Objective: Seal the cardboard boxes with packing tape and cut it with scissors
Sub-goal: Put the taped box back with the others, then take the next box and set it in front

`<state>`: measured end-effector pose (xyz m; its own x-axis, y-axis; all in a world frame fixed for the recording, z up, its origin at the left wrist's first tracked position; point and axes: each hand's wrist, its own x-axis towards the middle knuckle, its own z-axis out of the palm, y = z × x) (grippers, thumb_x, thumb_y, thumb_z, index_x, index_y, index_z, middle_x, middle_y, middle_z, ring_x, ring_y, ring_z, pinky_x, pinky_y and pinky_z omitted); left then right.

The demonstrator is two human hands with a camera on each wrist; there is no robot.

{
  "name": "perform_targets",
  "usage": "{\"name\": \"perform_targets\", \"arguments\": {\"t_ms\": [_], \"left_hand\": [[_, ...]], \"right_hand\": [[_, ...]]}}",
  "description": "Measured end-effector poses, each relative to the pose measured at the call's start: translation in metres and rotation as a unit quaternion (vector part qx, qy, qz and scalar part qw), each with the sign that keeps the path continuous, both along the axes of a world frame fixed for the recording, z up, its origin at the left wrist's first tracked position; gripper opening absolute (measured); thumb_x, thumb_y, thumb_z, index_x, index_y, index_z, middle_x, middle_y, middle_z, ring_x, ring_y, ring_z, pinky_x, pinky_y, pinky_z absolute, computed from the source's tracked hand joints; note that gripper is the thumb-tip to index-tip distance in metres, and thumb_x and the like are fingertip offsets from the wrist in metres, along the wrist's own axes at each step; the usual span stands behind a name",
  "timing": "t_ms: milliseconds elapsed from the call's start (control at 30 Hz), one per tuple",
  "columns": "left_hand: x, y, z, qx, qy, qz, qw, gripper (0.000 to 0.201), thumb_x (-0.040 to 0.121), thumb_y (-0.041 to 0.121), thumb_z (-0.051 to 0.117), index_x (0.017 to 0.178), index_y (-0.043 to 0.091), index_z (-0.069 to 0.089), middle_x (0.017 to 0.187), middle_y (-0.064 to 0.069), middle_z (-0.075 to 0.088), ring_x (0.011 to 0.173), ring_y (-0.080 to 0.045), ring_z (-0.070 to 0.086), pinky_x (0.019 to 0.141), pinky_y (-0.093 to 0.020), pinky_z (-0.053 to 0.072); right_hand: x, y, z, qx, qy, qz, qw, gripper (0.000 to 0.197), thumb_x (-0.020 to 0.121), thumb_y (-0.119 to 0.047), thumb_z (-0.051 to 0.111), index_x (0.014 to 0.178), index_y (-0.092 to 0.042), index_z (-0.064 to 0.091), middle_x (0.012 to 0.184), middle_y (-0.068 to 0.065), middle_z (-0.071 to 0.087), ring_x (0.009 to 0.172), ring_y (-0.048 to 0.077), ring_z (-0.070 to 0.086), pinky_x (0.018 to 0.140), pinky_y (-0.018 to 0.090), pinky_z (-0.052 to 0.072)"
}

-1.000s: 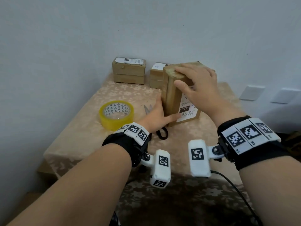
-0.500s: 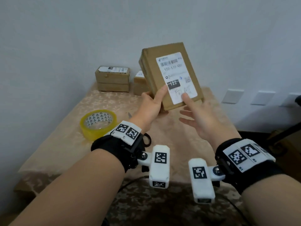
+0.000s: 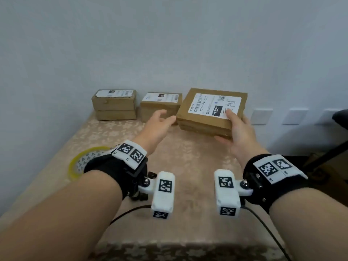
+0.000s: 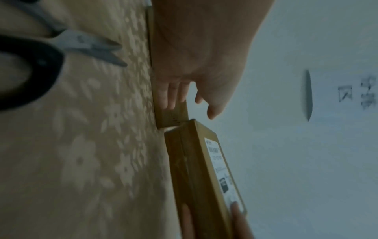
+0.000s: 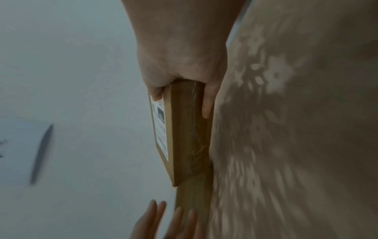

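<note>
My right hand (image 3: 236, 127) grips a flat labelled cardboard box (image 3: 211, 108) by its near right corner, thumb on the label, fingers underneath; the box (image 5: 184, 129) is held just above the table at the back right. My left hand (image 3: 160, 119) hovers open beside the box's left edge, fingers relaxed and holding nothing (image 4: 184, 90). A yellow tape roll (image 3: 82, 161) lies at the left, partly hidden behind my left wrist. Scissors (image 4: 61, 48) with black handles lie on the cloth near my left wrist, blades slightly apart.
A stack of two small boxes (image 3: 114, 104) and another small box (image 3: 160, 104) stand against the wall at the back of the table (image 3: 188, 157), which wears a beige patterned cloth. Wall plates (image 3: 261, 115) are at the right. A dark object (image 3: 340, 117) sits at the far right.
The labelled box went from standing on the table, up into the air, then down flat to the back right in my right hand. My left hand has let go of it.
</note>
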<state>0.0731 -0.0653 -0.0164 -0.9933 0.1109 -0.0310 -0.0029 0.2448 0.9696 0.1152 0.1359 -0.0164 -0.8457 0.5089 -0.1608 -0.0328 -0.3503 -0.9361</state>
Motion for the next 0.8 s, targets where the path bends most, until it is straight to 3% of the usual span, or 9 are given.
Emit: {"name": "perform_targets", "arguments": {"t_ms": [100,200,267,333,400,467,633,733,800], "left_hand": [[-0.027,0.015,0.000,-0.081,-0.006,-0.085,0.993,0.057,0.093,0.035,0.055,0.144,0.023,0.032,0.137,-0.002,0.043,0.120,-0.021,0.050,0.104,-0.038,0.042],[-0.049,0.038,0.002,-0.149,0.009,-0.146,0.978,0.056,0.095,0.030,0.053,0.145,0.014,0.032,0.140,-0.007,0.044,0.123,-0.023,0.049,0.106,-0.032,0.038],[-0.062,0.051,0.000,-0.173,0.021,-0.161,0.971,0.053,0.097,0.026,0.050,0.144,0.010,0.033,0.143,-0.009,0.043,0.126,-0.023,0.047,0.104,-0.029,0.038],[-0.071,0.062,-0.002,-0.190,0.020,-0.183,0.964,0.055,0.098,0.025,0.048,0.146,0.009,0.029,0.148,-0.008,0.038,0.131,-0.021,0.043,0.107,-0.031,0.035],[-0.076,0.070,-0.003,-0.210,0.035,-0.206,0.955,0.056,0.099,0.024,0.046,0.148,0.008,0.025,0.150,-0.007,0.034,0.136,-0.018,0.036,0.111,-0.029,0.030],[-0.081,0.073,-0.004,-0.220,0.056,-0.212,0.950,0.052,0.099,0.022,0.045,0.146,0.009,0.029,0.149,-0.006,0.036,0.135,-0.016,0.036,0.108,-0.025,0.029],[-0.091,0.053,-0.008,-0.217,0.094,-0.184,0.954,0.040,0.097,0.023,0.050,0.135,0.009,0.048,0.135,-0.003,0.051,0.122,-0.015,0.048,0.097,-0.022,0.036],[-0.100,0.030,-0.006,-0.185,0.117,-0.133,0.967,0.031,0.095,0.019,0.052,0.125,0.010,0.054,0.119,-0.003,0.058,0.102,-0.012,0.055,0.086,-0.021,0.042],[-0.106,0.014,-0.002,-0.154,0.126,-0.090,0.976,0.021,0.094,0.015,0.051,0.114,0.015,0.057,0.105,-0.005,0.061,0.084,-0.012,0.056,0.075,-0.023,0.044]], "right_hand": [[-0.036,0.021,0.001,0.047,-0.059,-0.013,0.997,0.039,0.087,-0.031,0.067,0.122,-0.021,0.054,0.109,-0.001,0.058,0.095,0.020,0.058,0.073,0.044,0.059],[-0.073,0.040,0.000,0.155,-0.100,-0.011,0.983,0.048,0.087,-0.035,0.064,0.125,-0.007,0.052,0.122,0.012,0.058,0.086,0.020,0.060,0.079,0.039,0.058],[-0.092,0.048,-0.004,0.250,-0.101,-0.051,0.962,0.055,0.085,-0.034,0.067,0.128,-0.008,0.046,0.124,0.011,0.054,0.100,0.022,0.058,0.086,0.033,0.053],[-0.105,0.047,-0.010,0.380,-0.109,-0.030,0.918,0.058,0.085,-0.030,0.068,0.133,-0.013,0.041,0.127,0.009,0.050,0.107,0.022,0.053,0.090,0.032,0.046],[-0.114,0.044,-0.020,0.502,-0.138,0.023,0.853,0.056,0.087,-0.030,0.065,0.137,-0.020,0.041,0.131,0.011,0.045,0.111,0.028,0.053,0.098,0.038,0.044],[-0.122,0.045,-0.027,0.567,-0.151,0.027,0.809,0.048,0.092,-0.022,0.058,0.138,-0.022,0.044,0.131,0.015,0.039,0.110,0.035,0.053,0.102,0.039,0.040],[-0.129,0.055,-0.027,0.612,-0.144,0.002,0.777,0.043,0.096,-0.006,0.039,0.134,-0.019,0.051,0.129,0.019,0.038,0.111,0.040,0.048,0.100,0.040,0.037],[-0.130,0.045,-0.020,0.684,-0.188,-0.016,0.705,0.039,0.092,-0.011,0.044,0.130,-0.012,0.051,0.134,0.021,0.036,0.123,0.041,0.034,0.102,0.047,0.033],[-0.130,0.028,-0.012,0.722,-0.147,-0.027,0.676,0.043,0.088,-0.013,0.048,0.131,-0.009,0.048,0.140,0.022,0.033,0.128,0.038,0.029,0.106,0.046,0.028]]}}
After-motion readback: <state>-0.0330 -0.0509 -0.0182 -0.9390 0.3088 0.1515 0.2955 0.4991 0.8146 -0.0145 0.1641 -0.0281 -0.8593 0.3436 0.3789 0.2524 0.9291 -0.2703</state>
